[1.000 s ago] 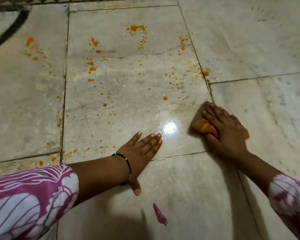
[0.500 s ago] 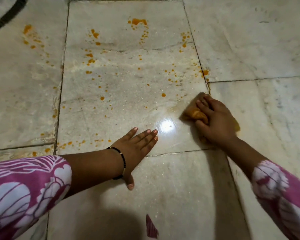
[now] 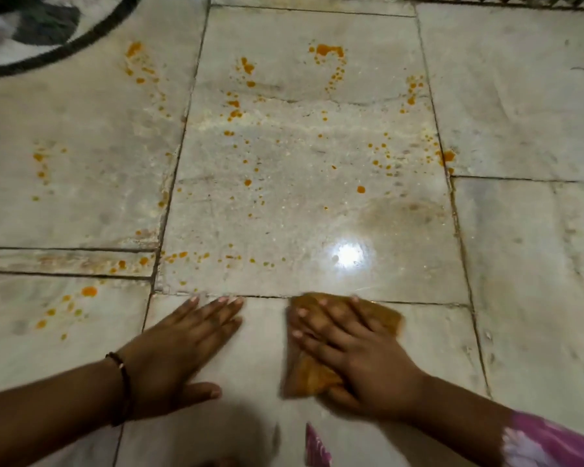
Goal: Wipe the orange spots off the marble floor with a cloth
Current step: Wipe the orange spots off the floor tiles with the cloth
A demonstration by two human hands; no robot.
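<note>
We see the cloth (image 3: 343, 335) flat on the marble floor (image 3: 520, 251), on the near slab just below the grout line, a little right of centre. It looks yellow-brown, stained orange, folded into a rough rectangle with a rumpled near-left corner; its edges are smeared by blur. Our right hand (image 3: 358, 355) lies palm-down on top of it, fingers spread and pressing flat, thumb along the near edge, so it holds the cloth down rather than bunching it. Our left hand (image 3: 179, 348) is planted just beside it to the left, open and flat on bare marble, fingers together with tips at the grout line, thumb splayed out toward the cloth, gripping nothing. A dark bracelet (image 3: 122, 385) sits on the left wrist; a pink patterned sleeve (image 3: 550, 443) shows at the right forearm. The orange spots (image 3: 246, 182) scatter over the big centre slab beyond the hands and over the slabs to the left, with the biggest blotches at the far edge. A bright light reflection (image 3: 348, 255) glints on the centre slab, with a dull brownish smear just beyond it.
</note>
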